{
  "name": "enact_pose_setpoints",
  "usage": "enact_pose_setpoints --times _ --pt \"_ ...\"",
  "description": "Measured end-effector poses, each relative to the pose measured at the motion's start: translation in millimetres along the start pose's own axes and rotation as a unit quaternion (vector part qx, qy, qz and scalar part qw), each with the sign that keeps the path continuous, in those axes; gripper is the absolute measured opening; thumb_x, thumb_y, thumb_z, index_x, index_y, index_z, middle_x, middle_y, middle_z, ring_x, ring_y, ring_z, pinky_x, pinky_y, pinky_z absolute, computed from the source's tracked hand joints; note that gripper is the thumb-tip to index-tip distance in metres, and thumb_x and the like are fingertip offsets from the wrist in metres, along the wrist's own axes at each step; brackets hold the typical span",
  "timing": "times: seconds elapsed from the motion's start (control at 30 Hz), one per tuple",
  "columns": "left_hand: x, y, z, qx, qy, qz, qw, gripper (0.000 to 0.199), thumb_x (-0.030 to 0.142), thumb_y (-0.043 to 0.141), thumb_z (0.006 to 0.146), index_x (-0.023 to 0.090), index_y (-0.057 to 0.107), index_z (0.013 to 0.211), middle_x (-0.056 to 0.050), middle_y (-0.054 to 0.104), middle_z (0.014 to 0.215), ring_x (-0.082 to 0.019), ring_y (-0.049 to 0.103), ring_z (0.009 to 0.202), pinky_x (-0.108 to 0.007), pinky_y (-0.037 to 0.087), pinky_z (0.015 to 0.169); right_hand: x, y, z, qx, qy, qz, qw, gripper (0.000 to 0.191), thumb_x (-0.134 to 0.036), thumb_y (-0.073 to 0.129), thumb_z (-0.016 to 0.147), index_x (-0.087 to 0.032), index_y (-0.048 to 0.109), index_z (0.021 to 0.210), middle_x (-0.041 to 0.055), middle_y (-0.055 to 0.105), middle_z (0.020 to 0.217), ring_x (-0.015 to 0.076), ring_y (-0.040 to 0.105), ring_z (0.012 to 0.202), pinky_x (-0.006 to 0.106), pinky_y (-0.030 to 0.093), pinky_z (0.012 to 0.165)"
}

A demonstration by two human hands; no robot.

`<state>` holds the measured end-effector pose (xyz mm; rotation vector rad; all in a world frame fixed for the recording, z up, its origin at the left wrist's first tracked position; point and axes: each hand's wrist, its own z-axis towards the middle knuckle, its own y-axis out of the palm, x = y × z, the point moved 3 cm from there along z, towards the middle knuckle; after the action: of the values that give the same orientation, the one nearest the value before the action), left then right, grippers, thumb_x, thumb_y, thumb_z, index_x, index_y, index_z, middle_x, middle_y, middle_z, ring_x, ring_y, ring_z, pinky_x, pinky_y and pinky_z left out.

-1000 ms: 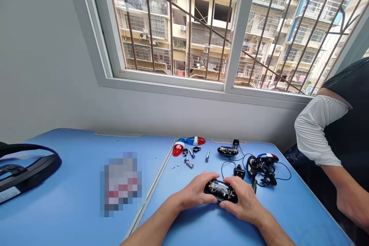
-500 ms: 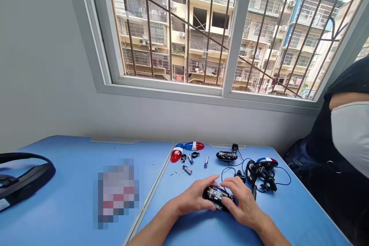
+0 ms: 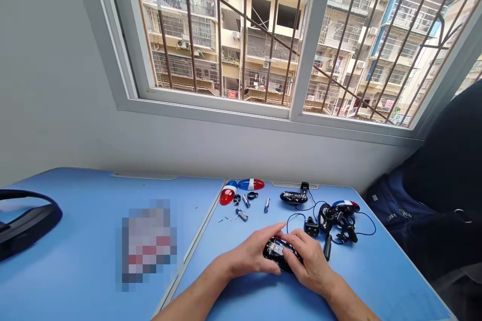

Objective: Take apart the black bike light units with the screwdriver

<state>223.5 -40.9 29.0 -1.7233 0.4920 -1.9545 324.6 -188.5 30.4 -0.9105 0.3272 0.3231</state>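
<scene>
Both my hands hold a black plastic housing (image 3: pixel 276 253) with an exposed circuit board, my left hand (image 3: pixel 250 251) on its left side and my right hand (image 3: pixel 309 263) over its right side. Beyond them lie a red lens cover (image 3: pixel 228 194), a red-and-blue lens cover (image 3: pixel 250 184), several batteries such as one (image 3: pixel 241 214), and tiny screws (image 3: pixel 226 219). To the right sit a second black housing (image 3: pixel 293 197) and a tangle of black parts with a tricolour cover (image 3: pixel 337 216), joined by thin black wires. A black cylindrical piece (image 3: pixel 327 247) stands close to my right hand.
The blue folding table (image 3: pixel 113 185) has a seam left of my hands. A pixelated blurred object (image 3: pixel 148 243) and a black strap (image 3: pixel 26 223) lie on its left half. A person in dark clothing (image 3: pixel 444 170) stands at the right edge, beyond a barred window.
The housing has turned slightly in my hands, and my fingers have shifted over it. The person at the right has turned, so the white sleeve no longer shows. The view has tilted.
</scene>
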Motion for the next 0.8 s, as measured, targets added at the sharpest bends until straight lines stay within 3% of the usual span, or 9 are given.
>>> enact_pose_setpoints --times 0.27,0.4,0.53,0.7,0.8 --pt "2.7 -0.2 -2.4 0.006 0.015 0.02 1.0 0.081 0.022 0.076 0.067 0.027 0.041 0.14 -0.003 0.06 0.128 -0.029 0.054 0.115 -0.04 0.042 0.102 -1.1 -3.8 0.4 0.007 0.003 0.007 1.0 0.029 -0.025 0.048 0.092 -0.02 0.062 0.116 0.0076 0.061 0.089 0.0198 0.06 0.077 0.033 0.05 0.068" --pt "1.2 0.6 -0.9 -0.018 0.007 -0.008 1.0 0.084 0.023 0.075 0.068 0.027 0.037 0.143 -0.001 0.062 0.123 -0.027 0.056 0.11 -0.039 0.043 0.1 5.3 -3.8 3.5 0.019 -0.028 0.05 0.998 0.027 -0.02 0.049 0.091 -0.022 0.063 0.114 0.0077 0.061 0.095 0.0199 0.059 0.084 0.033 0.05 0.072" --pt "-0.6 0.8 -0.4 -0.024 0.004 -0.011 1.0 0.091 0.024 0.073 0.067 0.022 0.031 0.147 -0.007 0.056 0.132 -0.03 0.052 0.118 -0.041 0.039 0.105 9.6 -0.3 6.2 0.014 -0.036 0.058 0.998 0.027 -0.017 0.047 0.092 -0.023 0.063 0.112 0.0071 0.06 0.094 0.0192 0.059 0.083 0.032 0.05 0.071" --pt "-4.2 5.6 -0.7 -0.022 0.001 0.008 1.0 0.103 0.038 0.081 0.063 0.018 0.028 0.149 -0.013 0.045 0.144 -0.036 0.043 0.127 -0.047 0.034 0.109 5.0 -1.3 6.1 -0.001 -0.03 0.047 0.998 0.03 -0.015 0.045 0.091 -0.023 0.061 0.115 0.0069 0.058 0.094 0.0193 0.058 0.083 0.032 0.05 0.071" --pt "-6.3 10.7 1.4 -0.011 0.021 0.032 0.999 0.106 0.047 0.082 0.063 0.019 0.027 0.15 -0.015 0.046 0.141 -0.037 0.044 0.125 -0.049 0.034 0.108 1.8 -3.0 6.1 -0.015 -0.026 0.027 0.999 0.031 -0.016 0.045 0.091 -0.023 0.06 0.116 0.007 0.057 0.093 0.02 0.056 0.083 0.034 0.05 0.072"
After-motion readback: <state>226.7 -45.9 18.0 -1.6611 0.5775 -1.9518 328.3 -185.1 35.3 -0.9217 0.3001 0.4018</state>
